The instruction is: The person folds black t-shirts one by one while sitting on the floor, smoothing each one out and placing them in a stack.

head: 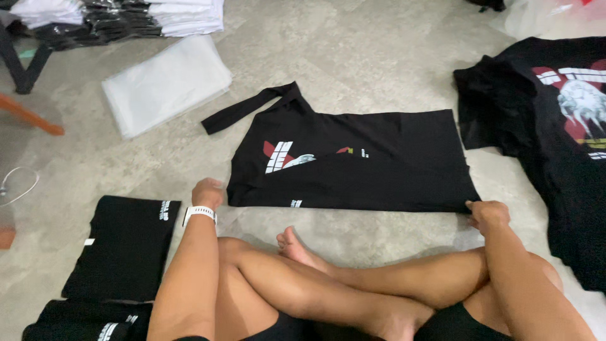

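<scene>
A black T-shirt (379, 164) with a red and white print lies partly folded on the concrete floor in front of my crossed legs. One sleeve sticks out toward the upper left. My left hand (207, 192), with a white band on its wrist, rests closed at the shirt's near left corner. My right hand (486, 215) pinches the shirt's near right corner at the hem.
A folded black shirt (123, 246) lies to my left, with another folded shirt (88, 322) below it. A stack of clear plastic bags (165, 83) sits at the upper left. A pile of black printed shirts (555, 126) lies at the right. Bagged shirts (120, 19) are stacked at the top left.
</scene>
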